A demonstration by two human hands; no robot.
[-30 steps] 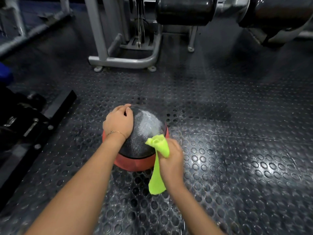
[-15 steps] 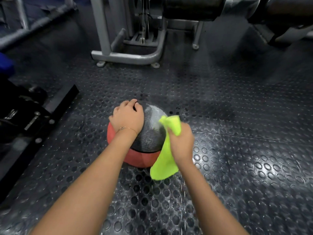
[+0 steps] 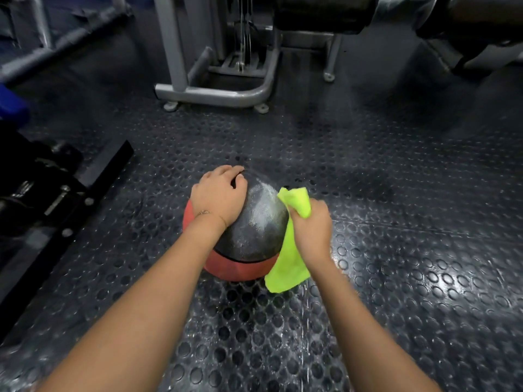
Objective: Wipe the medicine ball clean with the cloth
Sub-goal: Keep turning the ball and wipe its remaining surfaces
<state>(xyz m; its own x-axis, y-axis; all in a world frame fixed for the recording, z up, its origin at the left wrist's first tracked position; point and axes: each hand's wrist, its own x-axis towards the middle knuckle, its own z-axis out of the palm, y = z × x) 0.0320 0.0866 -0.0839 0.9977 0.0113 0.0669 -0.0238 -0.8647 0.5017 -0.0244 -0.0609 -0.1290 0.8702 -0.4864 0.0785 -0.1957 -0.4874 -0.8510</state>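
A black and red medicine ball (image 3: 252,230) sits on the studded rubber floor, its black top shiny and streaked with white. My left hand (image 3: 218,195) rests on the ball's upper left side, fingers curved over its top. My right hand (image 3: 311,230) grips a neon yellow-green cloth (image 3: 291,250) against the ball's right side. One end of the cloth sticks up above my fist and the rest hangs down to the floor beside the ball.
A grey gym machine frame (image 3: 215,94) stands on the floor behind the ball. A black bar and dark equipment (image 3: 56,199) lie at the left. Large dark padded rollers (image 3: 325,12) hang at the top right. Studded rubber flooring (image 3: 396,250) spreads right.
My right hand has carried the cloth from the ball's near right edge up along its right side. The left hand has kept its place on the ball.
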